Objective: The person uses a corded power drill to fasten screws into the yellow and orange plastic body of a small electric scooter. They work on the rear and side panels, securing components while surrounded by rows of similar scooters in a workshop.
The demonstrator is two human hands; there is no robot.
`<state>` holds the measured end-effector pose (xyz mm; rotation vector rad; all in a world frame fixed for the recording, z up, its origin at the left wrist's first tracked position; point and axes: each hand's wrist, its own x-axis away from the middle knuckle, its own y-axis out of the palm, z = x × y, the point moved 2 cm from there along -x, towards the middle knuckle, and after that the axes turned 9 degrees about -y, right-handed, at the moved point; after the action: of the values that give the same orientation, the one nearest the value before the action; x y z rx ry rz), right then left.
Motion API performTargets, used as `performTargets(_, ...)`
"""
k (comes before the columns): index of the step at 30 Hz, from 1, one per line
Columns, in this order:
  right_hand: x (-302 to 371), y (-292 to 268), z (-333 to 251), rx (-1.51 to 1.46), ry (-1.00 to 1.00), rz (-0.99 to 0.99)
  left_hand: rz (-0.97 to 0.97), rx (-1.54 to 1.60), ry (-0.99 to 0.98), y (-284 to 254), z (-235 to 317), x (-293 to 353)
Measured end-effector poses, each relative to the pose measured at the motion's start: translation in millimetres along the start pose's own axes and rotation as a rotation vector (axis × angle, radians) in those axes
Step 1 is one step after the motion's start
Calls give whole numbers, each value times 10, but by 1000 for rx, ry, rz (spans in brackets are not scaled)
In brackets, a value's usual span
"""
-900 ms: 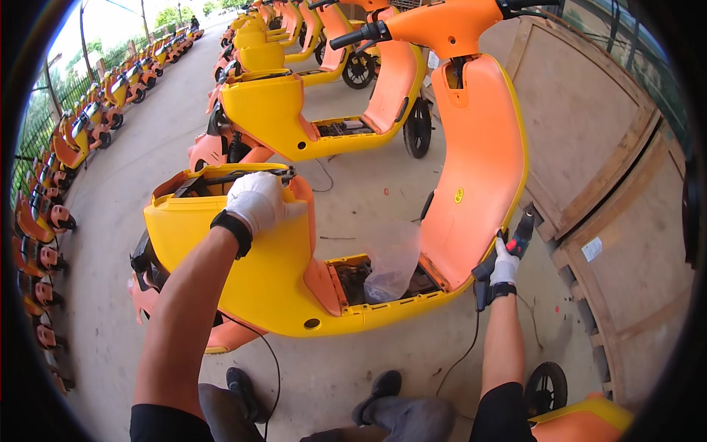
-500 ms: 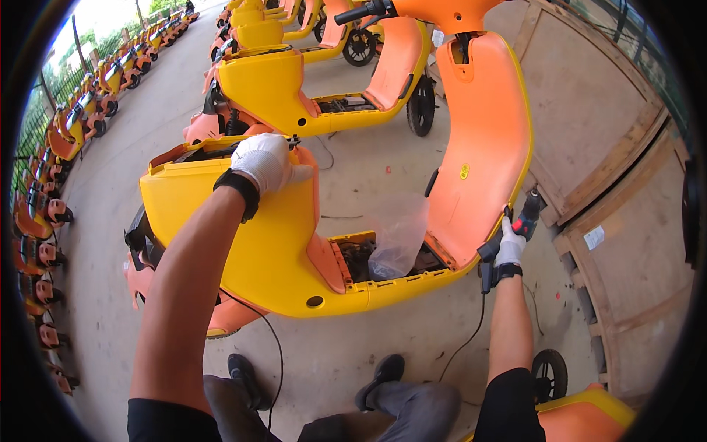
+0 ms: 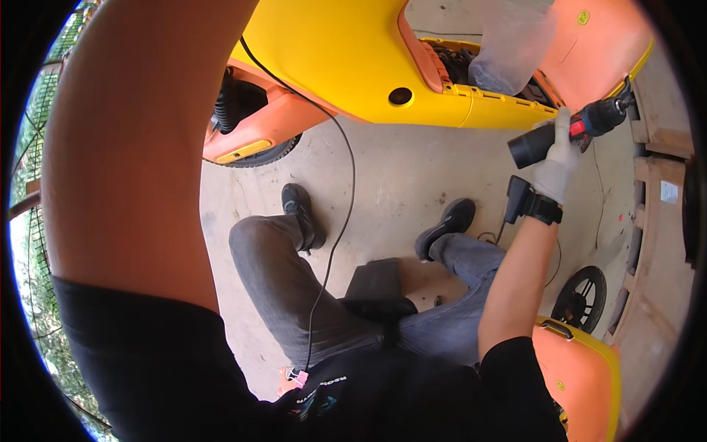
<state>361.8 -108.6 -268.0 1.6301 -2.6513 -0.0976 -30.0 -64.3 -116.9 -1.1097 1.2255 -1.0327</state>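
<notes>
My right hand (image 3: 556, 168), in a white glove, is wrapped round the grip of a black power drill (image 3: 605, 118) with a red mark. Its chuck points to the upper right, and a cord hangs from the base of the grip. The drill is beside the lower edge of a yellow and orange scooter body (image 3: 331, 55), close to its footwell. A clear plastic bag (image 3: 508, 55) lies in the open floor compartment of the scooter, over dark parts. My left arm (image 3: 132, 147) rises large past the upper edge, so my left hand is out of view.
A black cable (image 3: 352, 158) runs from the scooter side down to my shirt. Wooden crates (image 3: 666, 214) stand at the right. A second scooter (image 3: 578, 368) and a black wheel (image 3: 580, 298) are at the lower right. My shoes (image 3: 298, 210) rest on the concrete floor.
The view has tipped down toward my legs. My left hand has left the scooter's top edge and gone out of the picture. The drill stays in my right hand, turned more sideways.
</notes>
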Motion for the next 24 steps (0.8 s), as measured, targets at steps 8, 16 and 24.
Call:
performTargets(8,1752,149,572,-337,482,-173,-42,-45,-10,90,-42,680)
performTargets(16,2500,125,1514,59,614,-297,-92,-104,68,136,-78,694)
performTargets(24,3113,397,2290,305,651,-404,-147,-183,210,160,-32,442)
